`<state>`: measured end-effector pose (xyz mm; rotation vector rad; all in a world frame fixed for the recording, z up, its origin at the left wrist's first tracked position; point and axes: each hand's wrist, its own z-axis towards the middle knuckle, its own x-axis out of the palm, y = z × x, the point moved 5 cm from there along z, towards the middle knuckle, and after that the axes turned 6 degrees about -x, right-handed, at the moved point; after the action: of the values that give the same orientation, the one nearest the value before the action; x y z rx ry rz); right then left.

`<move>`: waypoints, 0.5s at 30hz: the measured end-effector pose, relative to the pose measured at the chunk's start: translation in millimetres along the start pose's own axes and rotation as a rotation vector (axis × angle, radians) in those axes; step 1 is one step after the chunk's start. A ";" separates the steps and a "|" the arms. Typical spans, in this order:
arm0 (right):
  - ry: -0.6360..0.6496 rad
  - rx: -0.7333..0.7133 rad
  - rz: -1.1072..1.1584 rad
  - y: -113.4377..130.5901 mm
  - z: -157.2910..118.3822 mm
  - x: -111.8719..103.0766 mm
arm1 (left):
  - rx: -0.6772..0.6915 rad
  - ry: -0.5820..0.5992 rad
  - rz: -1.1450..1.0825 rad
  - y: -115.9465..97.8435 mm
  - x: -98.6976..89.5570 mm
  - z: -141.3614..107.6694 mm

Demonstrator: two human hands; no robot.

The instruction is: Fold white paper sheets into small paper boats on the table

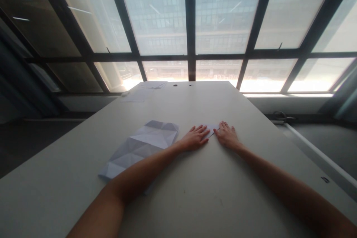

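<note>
Item 1: small paper piece (212, 129), white. Location: on the table (192, 186), right of the creased sheet, beneath and between your two hands. Condition: mostly covered by your fingers; a dark line runs along its near edge, perhaps a fold or a shadow. Number of folds: cannot be told.

Item 2: your left hand (196, 138). Palm down, fingers spread, fingertips over the left part of the small piece. No pinch visible.

Item 3: your right hand (227, 136). Palm down, fingers extended and slightly parted, thumb toward the left hand, laid over the right part of the same piece. Whether the thumb reaches under the edge, you cannot tell from this view.

Item 4: creased sheet (145, 139), white, opened out left of your hands, partly behind your left forearm. Done: a pattern of triangular creases across its surface. It lies untouched by your fingers.

Item 5: flat sheets (133, 97), at the far left of the table, apart from your hands; no creases discernible, so apparently unworked.

Status, by judgement: creasing complete on item 4; item 1 in hand, under flattening pressure, its finish unconfirmed; item 5 unstarted.
</note>
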<state>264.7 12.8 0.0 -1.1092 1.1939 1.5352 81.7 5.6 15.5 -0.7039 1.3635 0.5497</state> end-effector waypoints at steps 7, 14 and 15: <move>-0.026 -0.128 0.022 8.0 -2.8 -3.3 | 0.004 -0.019 0.001 0.5 1.5 -0.2; 0.043 -0.361 0.068 19.2 -4.9 -3.8 | 0.063 0.012 0.003 -1.0 -0.3 -2.3; 0.045 -0.342 0.058 18.6 -4.9 -3.4 | 0.073 0.018 0.001 -1.2 -0.7 -2.5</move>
<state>248.2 4.7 6.4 -1.3461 1.0229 1.8139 80.7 3.0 16.2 -0.6500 1.3938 0.4936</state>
